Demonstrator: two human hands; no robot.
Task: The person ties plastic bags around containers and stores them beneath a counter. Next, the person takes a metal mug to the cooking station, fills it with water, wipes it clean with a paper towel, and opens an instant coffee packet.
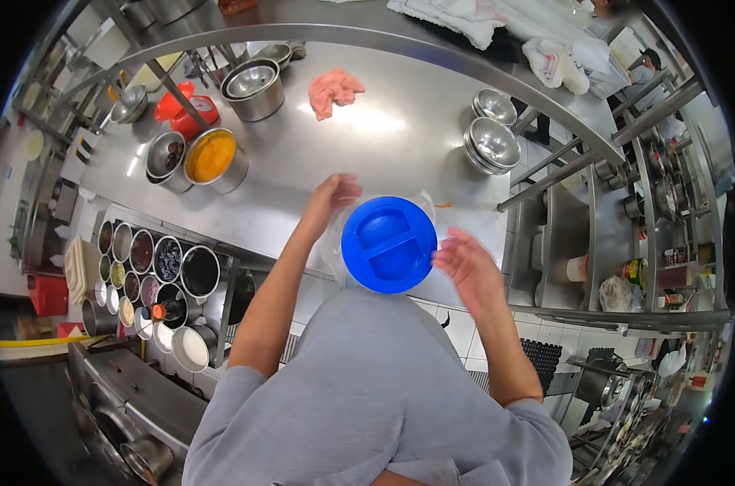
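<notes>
A round blue lid (389, 244) with a bar across its middle tops a container at the table's near edge, right in front of my body. Translucent plastic (329, 247) shows around it. My left hand (335, 198) is raised just beyond the lid's upper left side, fingers apart and holding nothing. On the right side, my right hand (468, 268) has its fingers spread, the fingertips close to the lid's rim; whether they touch it I cannot tell.
The steel table (400, 105) carries an orange cloth (333, 91), steel bowls (494, 143), a pot of orange contents (211, 156) and a red scale (191, 113). Several filled containers (200, 270) stand at the left. A steel rail (367, 38) crosses above the far side.
</notes>
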